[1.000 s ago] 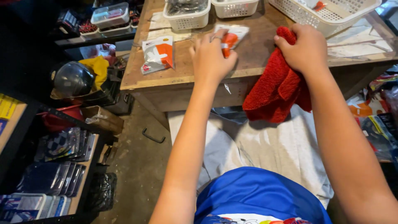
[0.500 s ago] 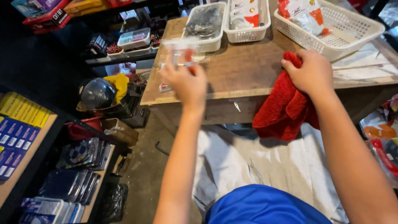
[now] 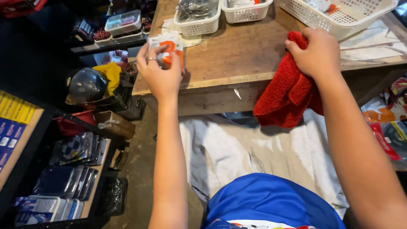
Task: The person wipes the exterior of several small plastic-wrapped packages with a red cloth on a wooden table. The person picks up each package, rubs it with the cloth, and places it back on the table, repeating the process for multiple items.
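Fingers (image 3: 157,55) curl around packet (image 3: 169,50); right hand (image 3: 316,53) grips cloth (image 3: 285,95).

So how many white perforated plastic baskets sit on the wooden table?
3 along the far edge: left basket, middle basket, large right basket. All are cropped; more may be hidden.

Lighting: uneven. The wooden table (image 3: 237,59) and both forearms are brightly and softly lit from above and ahead; no hard glare is seen on the wood. The upper left corner and the floor beneath the table are left in deep shadow. A small highlight is carried on the dark helmet (image 3: 85,87). Sharpness: the centre is rendered clearly; slight softness is noted on the left hand (image 3: 160,74) and the packet (image 3: 169,48) held in it. Distortion: wide-angle stretching is evident at the edges, where the shelves (image 3: 55,169) appear tilted.
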